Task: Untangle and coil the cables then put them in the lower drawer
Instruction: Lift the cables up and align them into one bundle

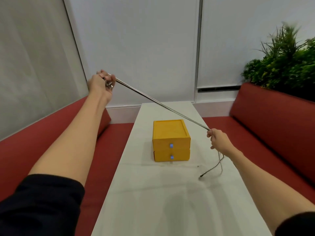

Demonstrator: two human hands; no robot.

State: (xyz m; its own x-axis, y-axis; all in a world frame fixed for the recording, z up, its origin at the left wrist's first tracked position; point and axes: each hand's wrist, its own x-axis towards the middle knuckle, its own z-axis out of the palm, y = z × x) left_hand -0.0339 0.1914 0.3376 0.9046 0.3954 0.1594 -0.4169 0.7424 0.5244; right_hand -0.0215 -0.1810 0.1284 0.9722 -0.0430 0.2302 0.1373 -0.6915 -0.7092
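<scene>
Judged cables (162,103) light, limp, slippery; my left grip (100,84) clenched their ends, right grip (219,139) pinched taut strands, right of yellow drawer unit (171,133).

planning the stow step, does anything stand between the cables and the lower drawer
Yes: the lower drawer is shut, so its own front blocks the way. The cables run taut between the left hand and right hand above it; nothing else visible intervenes.

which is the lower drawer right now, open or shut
Shut: the lower drawer front sits flush beneath the upper drawer, not pulled out.
</scene>
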